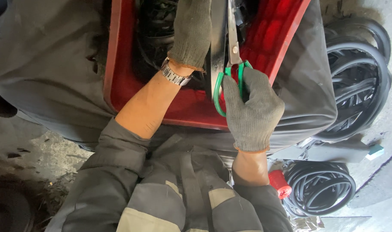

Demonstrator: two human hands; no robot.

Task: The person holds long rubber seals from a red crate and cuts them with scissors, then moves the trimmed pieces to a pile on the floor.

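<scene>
- Since the black rubber strip [218,38] is already sitting between the blades of the green-handled scissors [233,56], just over the red plastic crate [118,64], I'd say the main thing is keeping it taut and flat so the blades bite clean instead of folding the rubber over.
- Right hand [252,111], in a grey knit glove, has its fingers closed through the green loops; feed the strip deep toward the pivot, that's where the leverage is.
- Left hand [191,32], also gloved, looks closed around the strip higher up, though its fingers run out of frame so I can't tell for sure. Keep it well clear of the blade tips.
- Wristwatch [174,75] sits near the cut line; rubber could snag there.
- Coils of black rubber tubing [320,187] lie on the concrete floor [376,202] to the right, with bigger rubber hoops [359,77] beyond.
</scene>
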